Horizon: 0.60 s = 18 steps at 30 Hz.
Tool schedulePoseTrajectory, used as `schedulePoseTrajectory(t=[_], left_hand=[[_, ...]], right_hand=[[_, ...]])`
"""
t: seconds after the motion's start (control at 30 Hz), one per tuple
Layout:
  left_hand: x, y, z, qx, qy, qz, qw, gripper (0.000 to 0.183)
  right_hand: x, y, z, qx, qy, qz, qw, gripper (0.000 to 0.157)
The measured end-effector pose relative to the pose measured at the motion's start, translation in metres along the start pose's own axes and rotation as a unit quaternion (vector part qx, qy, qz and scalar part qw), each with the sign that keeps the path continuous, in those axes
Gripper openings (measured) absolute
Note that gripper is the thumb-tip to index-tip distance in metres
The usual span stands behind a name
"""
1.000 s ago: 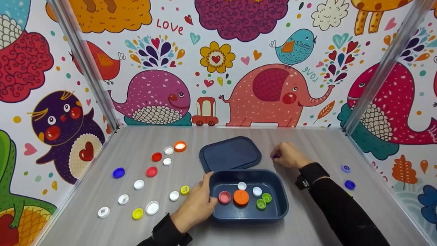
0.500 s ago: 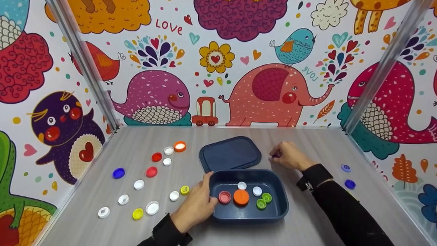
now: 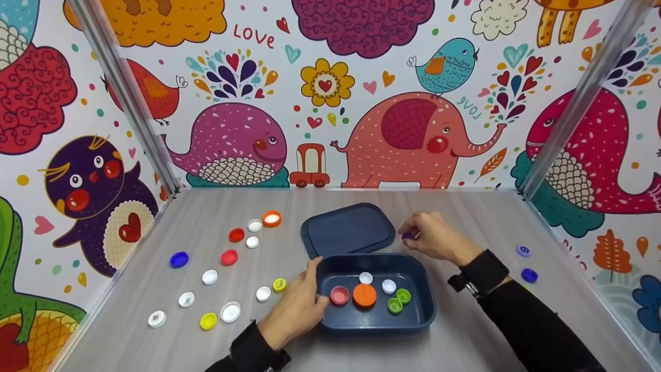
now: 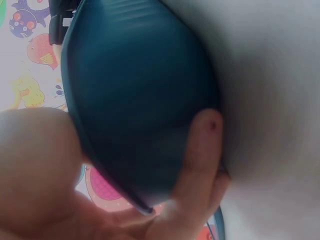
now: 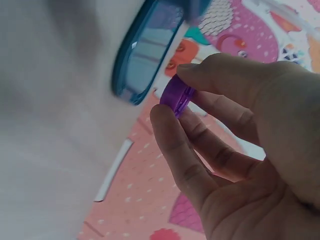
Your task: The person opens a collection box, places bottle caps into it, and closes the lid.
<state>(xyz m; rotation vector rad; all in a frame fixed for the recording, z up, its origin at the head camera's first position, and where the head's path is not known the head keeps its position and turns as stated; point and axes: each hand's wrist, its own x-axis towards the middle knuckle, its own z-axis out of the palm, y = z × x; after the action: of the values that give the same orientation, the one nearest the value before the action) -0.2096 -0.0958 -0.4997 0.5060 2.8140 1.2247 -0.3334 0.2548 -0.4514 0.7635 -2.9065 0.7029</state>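
My right hand [image 3: 438, 237] pinches a purple bottle cap [image 5: 175, 94] between thumb and fingertips, just above the table right of the dark blue lid [image 3: 348, 230]. My left hand [image 3: 294, 310] holds the left end of the dark blue plastic box [image 3: 379, 329]; in the left wrist view its fingers lie along the outer wall and the thumb is at the rim. Inside the box lie a pink cap [image 3: 339, 295], a large orange cap [image 3: 364, 295], two white caps [image 3: 389, 287] and two green caps [image 3: 395, 305].
Several loose caps lie on the left of the table, among them a blue cap [image 3: 179, 259], a red cap [image 3: 229, 257], a yellow cap [image 3: 208, 321] and a white cap [image 3: 230, 312]. Two blue caps [image 3: 529, 275] lie far right. Patterned walls enclose the table.
My right hand has lifted slightly and shifted left toward the lid with the purple bottle cap. The left hand and the box stay in place.
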Motion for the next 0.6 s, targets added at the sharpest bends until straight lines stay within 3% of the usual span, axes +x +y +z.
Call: schedulePoseTrajectory(t=[0.27, 0.6], left_hand=[[0.000, 0.000, 0.000, -0.001, -0.003, -0.007, 1.0000, 0.084], [-0.002, 0.001, 0.000, 0.005, 0.008, 0.010, 0.9999, 0.085]], right_hand=[[-0.011, -0.030, 0.002, -0.023, 0.001, -0.070, 0.997, 0.019], [-0.029, -0.062, 0.006, -0.004, -0.047, -0.155, 0.987, 0.021]])
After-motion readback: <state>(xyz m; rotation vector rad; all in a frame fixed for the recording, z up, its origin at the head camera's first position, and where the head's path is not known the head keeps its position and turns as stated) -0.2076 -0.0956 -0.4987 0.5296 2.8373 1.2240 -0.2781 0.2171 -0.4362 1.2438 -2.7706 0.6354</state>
